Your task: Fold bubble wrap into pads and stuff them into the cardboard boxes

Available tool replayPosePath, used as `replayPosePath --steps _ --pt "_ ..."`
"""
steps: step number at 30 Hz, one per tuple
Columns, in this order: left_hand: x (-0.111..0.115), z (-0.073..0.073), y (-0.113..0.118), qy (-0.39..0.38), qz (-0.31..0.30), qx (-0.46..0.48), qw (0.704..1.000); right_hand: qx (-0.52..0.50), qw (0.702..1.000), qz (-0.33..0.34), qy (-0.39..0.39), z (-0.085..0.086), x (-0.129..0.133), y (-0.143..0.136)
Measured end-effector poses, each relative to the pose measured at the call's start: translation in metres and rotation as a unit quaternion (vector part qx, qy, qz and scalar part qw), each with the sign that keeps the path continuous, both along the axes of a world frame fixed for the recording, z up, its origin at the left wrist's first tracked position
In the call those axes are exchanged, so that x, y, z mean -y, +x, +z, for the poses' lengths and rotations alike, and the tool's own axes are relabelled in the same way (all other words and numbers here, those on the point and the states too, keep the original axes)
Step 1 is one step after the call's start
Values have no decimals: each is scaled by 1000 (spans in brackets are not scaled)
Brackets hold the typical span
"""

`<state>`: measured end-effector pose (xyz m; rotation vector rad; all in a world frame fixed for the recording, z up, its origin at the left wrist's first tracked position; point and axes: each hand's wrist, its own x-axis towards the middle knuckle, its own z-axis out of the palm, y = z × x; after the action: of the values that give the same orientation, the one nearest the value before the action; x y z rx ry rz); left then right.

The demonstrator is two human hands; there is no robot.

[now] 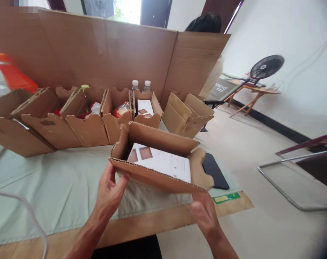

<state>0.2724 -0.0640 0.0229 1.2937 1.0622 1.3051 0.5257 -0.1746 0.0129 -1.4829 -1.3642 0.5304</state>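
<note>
Between my two hands I hold an open-topped cardboard box [158, 183], tilted and raised over the near part of the table. A white printed carton [163, 162] with brown square pictures lies inside it. My left hand [111, 189] grips the box's near left corner, thumb on the front wall and fingers partly hidden behind and below. At the lower right corner, my right hand [205, 210] holds the box from underneath, its fingertips mostly hidden. Just behind the held box stands a similar cardboard box [148, 120] with a white carton [144, 107] in it.
Several cardboard bins [88, 131] stand in a row at left, some holding packets [122, 109]. More boxes [182, 120] sit at right. A tall cardboard panel [112, 54] rises behind, with two bottles [135, 86] before it. A black tablet-like slab [216, 172] lies near the table's right edge.
</note>
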Motion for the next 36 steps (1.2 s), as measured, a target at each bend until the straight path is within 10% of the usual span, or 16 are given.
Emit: replayPosePath --steps 7,14,19,20,25,31,36 --pt "-53 0 -7 19 -55 -29 998 -84 996 -20 32 12 -109 0" --pt "-57 -15 -5 6 -88 -35 995 -9 996 -77 -35 -19 -86 1" --pt "-58 -30 -6 -5 -71 -64 995 176 941 -214 193 41 -64 -13" --pt "-57 -33 -5 -3 -56 -76 996 217 917 -180 283 62 -67 -19" --pt "-54 -36 -1 26 -9 -138 990 465 836 193 219 135 -137 -45" --pt "-60 -36 -7 49 1 -207 977 441 835 305 126 116 -241 -56" --pt "-63 -31 -4 42 -6 -240 970 482 830 233 154 106 -246 -60"
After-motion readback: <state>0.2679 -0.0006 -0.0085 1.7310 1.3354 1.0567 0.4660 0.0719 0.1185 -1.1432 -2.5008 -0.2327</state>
